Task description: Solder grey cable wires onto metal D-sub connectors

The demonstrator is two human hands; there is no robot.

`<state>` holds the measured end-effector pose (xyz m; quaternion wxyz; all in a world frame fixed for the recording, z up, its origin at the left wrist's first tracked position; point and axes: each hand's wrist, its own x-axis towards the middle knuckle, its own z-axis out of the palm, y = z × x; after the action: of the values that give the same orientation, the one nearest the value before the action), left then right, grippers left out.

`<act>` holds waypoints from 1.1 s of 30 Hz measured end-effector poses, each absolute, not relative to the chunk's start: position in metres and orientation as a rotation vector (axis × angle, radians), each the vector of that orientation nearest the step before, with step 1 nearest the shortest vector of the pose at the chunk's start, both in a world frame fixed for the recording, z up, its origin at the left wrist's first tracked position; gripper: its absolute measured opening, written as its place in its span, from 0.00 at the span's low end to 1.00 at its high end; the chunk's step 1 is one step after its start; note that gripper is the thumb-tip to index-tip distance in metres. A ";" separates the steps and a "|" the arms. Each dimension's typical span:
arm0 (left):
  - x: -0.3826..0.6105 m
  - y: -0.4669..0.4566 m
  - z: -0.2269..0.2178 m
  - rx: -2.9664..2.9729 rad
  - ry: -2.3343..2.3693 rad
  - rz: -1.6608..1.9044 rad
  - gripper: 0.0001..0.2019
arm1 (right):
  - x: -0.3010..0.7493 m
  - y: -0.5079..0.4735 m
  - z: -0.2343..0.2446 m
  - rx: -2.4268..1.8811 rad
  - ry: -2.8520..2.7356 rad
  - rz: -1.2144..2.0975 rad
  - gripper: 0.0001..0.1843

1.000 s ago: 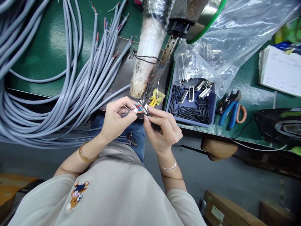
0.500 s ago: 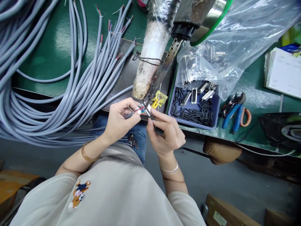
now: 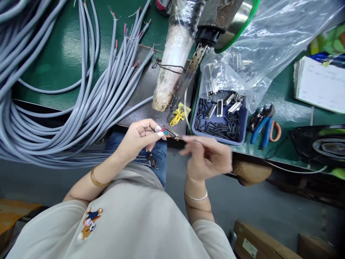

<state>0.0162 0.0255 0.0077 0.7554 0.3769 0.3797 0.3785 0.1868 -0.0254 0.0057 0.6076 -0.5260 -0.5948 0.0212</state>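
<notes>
My left hand (image 3: 138,138) pinches the stripped end of a grey cable, where coloured wires run into a small metal connector (image 3: 172,133). The connector sticks out to the right of my fingertips, just off the bench edge. My right hand (image 3: 206,156) is to the right of the connector and a little below it. It is smeared by motion, with fingers loosely curled, and I cannot make out whether anything is in it. Behind the connector stands a soldering iron (image 3: 187,77) in its holder, with a yellow clip (image 3: 176,117) at its foot.
A thick bundle of grey cables (image 3: 54,108) covers the green bench on the left. A blue tray (image 3: 242,135) of black sleeves and metal connectors sits right of the iron under a clear plastic bag (image 3: 269,43). Blue and orange pliers (image 3: 265,126) lie beside it. Cardboard boxes (image 3: 258,241) stand on the floor.
My right hand let go of the connector and moved right and down, away from it. My left hand drew the cable end and connector slightly down, off the iron's tip.
</notes>
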 end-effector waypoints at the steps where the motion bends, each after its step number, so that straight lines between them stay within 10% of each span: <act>1: 0.016 0.025 0.007 0.806 0.818 0.821 0.11 | 0.188 -0.025 0.008 -1.131 -1.273 -0.040 0.04; 33: 0.034 0.029 0.010 1.021 1.001 1.201 0.08 | 0.175 -0.015 -0.001 -1.246 -1.709 -0.041 0.12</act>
<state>0.0341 0.0287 0.0100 0.5949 0.4396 0.4307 0.5170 0.1751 -0.0150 -0.0007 0.4908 -0.5133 -0.7038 -0.0167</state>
